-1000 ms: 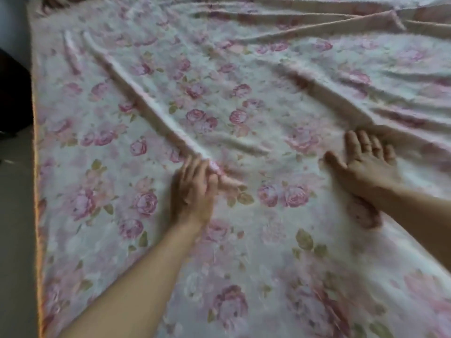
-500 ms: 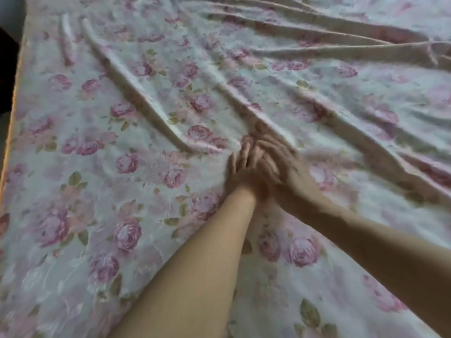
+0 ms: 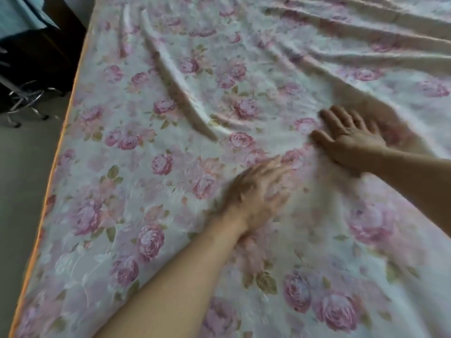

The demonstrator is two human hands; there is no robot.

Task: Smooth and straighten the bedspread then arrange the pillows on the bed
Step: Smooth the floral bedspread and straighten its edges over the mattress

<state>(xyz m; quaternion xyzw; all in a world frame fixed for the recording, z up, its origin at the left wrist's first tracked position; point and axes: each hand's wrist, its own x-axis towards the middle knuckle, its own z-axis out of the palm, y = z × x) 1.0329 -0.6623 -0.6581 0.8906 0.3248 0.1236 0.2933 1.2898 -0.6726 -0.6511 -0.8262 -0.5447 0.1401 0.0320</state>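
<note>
Across the whole bed: one floral bedspread point(image 3: 170, 191), white with pink roses, covering the mattress to its orange-trimmed left edge point(image 3: 52, 167). Your left hand point(image 3: 256, 193): palm down on the cloth near the middle, fingers spread wide, blurred. Your right hand point(image 3: 349, 140): flat on the cloth just beyond and to the right, fingers extended and close together, thumb out, gripping nothing. Long raised crease point(image 3: 175, 79): runs from the upper left toward the hands. Further folds point(image 3: 341, 35): fanned across the upper right. Beside the bed, left: grey floor point(image 3: 22, 167), dark furniture point(image 3: 41, 50), chrome chair base point(image 3: 24, 98).
</note>
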